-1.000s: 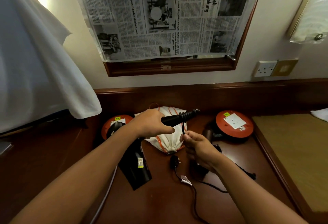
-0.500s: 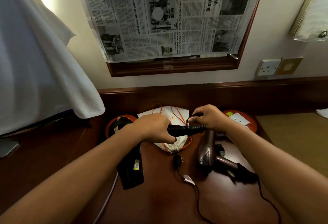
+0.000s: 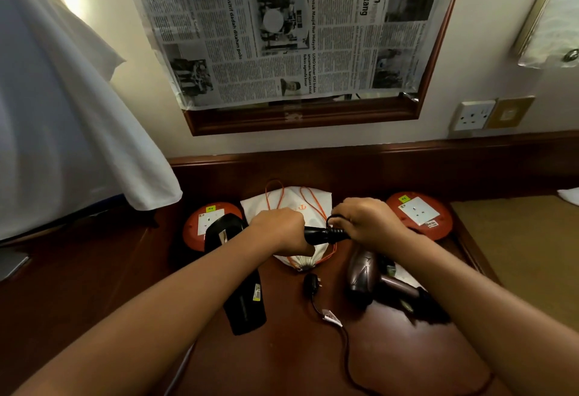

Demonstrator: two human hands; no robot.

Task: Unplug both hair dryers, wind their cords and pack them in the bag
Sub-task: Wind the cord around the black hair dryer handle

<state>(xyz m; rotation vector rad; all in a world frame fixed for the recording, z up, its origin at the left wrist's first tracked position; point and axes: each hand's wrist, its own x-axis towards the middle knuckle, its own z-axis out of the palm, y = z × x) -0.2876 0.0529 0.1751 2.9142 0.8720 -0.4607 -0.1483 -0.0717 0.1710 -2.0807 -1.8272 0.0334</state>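
Note:
My left hand point(image 3: 280, 231) grips the handle of a black hair dryer point(image 3: 242, 301), whose body hangs down below my forearm above the desk. My right hand point(image 3: 365, 223) pinches its black cord point(image 3: 332, 232) at the ribbed end of the handle, with a loop showing by the fingers. The cord's plug point(image 3: 311, 284) lies on the desk, with the cord trailing toward me. A bronze hair dryer point(image 3: 363, 276) lies on the desk under my right forearm. Behind my hands lies a white drawstring bag point(image 3: 288, 204) with orange strings.
Two round orange socket reels sit at the back of the dark wooden desk point(image 3: 282, 358), one at the left point(image 3: 200, 223) and one at the right point(image 3: 419, 215). A wall socket point(image 3: 473, 115) is at the upper right. A white cloth point(image 3: 62, 145) hangs at the left.
My right hand rose from below the handle to its ribbed end, carrying the cord up with it. The bronze hair dryer came into sight on the desk. My left hand kept its grip.

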